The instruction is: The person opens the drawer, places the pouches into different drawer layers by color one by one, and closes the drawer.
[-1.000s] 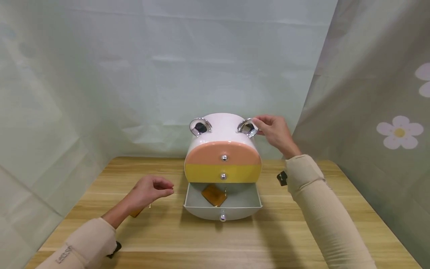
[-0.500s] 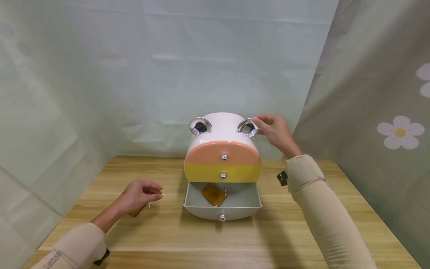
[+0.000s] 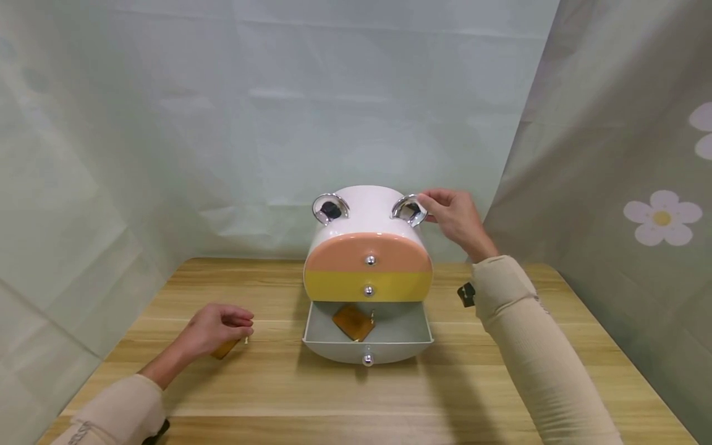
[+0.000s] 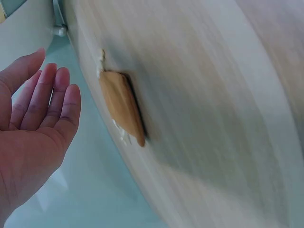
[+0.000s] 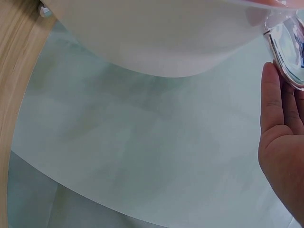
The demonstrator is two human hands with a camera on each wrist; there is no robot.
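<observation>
**Rt hand on box ear, lft hand over tag on table**

Right now your rt hand (image 3: 453, 217) is up at the top rt of the drawer box (image 3: 368, 210); fingertips and thumb touch the shiny silver ear (image 3: 410, 209) on that side, fingers lightly bent; wrist view shows the thumb (image 5: 271, 102) flat against the ear's rim (image 5: 289, 57); can't tell if it's a real pinch or just a touch.

Your lft hand (image 3: 214, 329) sits low over the table (image 3: 500, 383), well to the lft of the box; fingers loosely curled in head view, fairly straight and together in wrist view (image 4: 40, 118); palm open, holding nothing; a small brown tag (image 3: 225, 350) lies on the wood just under/beside it, half hidden by the hand from above; wrist view shows the tag (image 4: 121, 107) flat on the table w/ a bit of pale string at one end, close to the fingers but apart.

Box stands mid-table, facing you; pink drawer (image 3: 368, 253) and yellow drawer (image 3: 368, 285) are closed; bottom white drawer (image 3: 367, 346) is pulled out; inside lies a second brown tag (image 3: 353, 322), tilted like a diamond; other silver ear (image 3: 330, 208) at top lft, untouched.

Pale green sheets (image 3: 167, 123) hang behind and at both sides; the rt one has white flowers (image 3: 662, 217).
</observation>
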